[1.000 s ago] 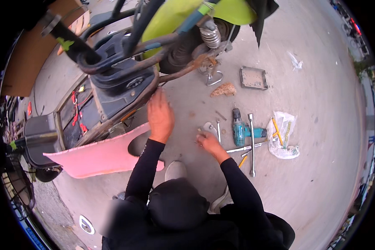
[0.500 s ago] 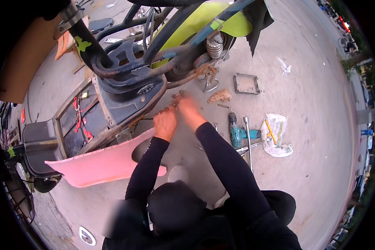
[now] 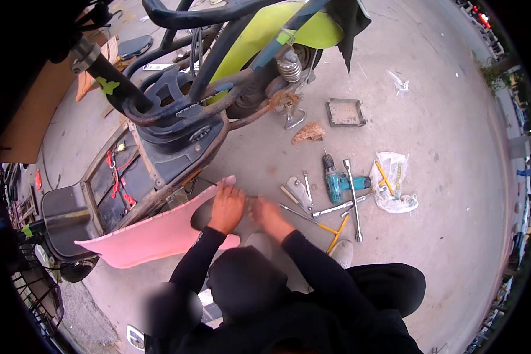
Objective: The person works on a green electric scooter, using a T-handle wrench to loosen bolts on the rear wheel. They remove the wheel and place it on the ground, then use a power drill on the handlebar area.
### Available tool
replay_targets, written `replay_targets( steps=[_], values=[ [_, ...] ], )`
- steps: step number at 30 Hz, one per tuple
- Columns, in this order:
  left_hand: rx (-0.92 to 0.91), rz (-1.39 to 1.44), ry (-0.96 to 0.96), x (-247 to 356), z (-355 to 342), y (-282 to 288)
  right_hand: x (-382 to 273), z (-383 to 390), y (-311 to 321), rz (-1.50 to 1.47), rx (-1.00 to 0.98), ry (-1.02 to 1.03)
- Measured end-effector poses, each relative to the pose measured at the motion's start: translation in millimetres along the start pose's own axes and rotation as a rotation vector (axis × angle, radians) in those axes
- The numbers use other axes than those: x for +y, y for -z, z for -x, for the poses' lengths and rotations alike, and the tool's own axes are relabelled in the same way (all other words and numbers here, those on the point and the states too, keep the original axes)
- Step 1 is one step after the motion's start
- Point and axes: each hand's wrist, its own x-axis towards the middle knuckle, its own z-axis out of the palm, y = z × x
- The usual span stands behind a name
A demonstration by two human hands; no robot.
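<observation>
Over the right end of a curved pink plastic panel (image 3: 141, 243) is my left hand (image 3: 228, 207), its fingers curled in; what they close on is hidden. My right hand (image 3: 269, 218) is right beside it, above the ground. Motion smears its fingers, so any held object cannot be made out. The panel lies along the near side of a dark scooter frame (image 3: 177, 138) with worn paint. To the right of my hands are a slim wrench (image 3: 307, 186) and a yellow-handled T-shaped tool (image 3: 331, 231).
A teal cordless drill (image 3: 334, 184), a long socket wrench (image 3: 353, 200) and a white plastic bag (image 3: 395, 192) lie on the concrete at right. Farther off are a reddish-brown chunk (image 3: 309, 133) and a shallow grey tray (image 3: 346, 112). Red-capped wires (image 3: 113, 171) sit inside the scooter's floor.
Both hands have come down toward me, from beside the frame to the panel's right end. The wrench and yellow-handled tool, partly covered by my right arm before, now show more fully.
</observation>
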Motion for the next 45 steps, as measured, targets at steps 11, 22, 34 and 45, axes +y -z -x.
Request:
replay_targets(
  steps=[11, 22, 34, 45],
  values=[
    [-0.313, 0.123, 0.065, 7.9, -92.0, 158.8, -283.7, 102.2, 62.4, 1.187, -0.001, 0.559],
    [0.78, -0.364, -0.015, 50.1, -220.7, 295.9, -348.2, 75.4, 243.0, 1.587, 0.617, 0.486],
    [0.215, -0.265, 0.64, -46.5, -280.8, 335.3, -344.5, 62.5, 255.8, 1.476, 0.521, 0.651],
    [0.208, -0.462, 0.512, -18.2, -268.5, 330.4, -330.4, 2.0, 176.1, 0.801, 0.038, 0.508]
  ],
)
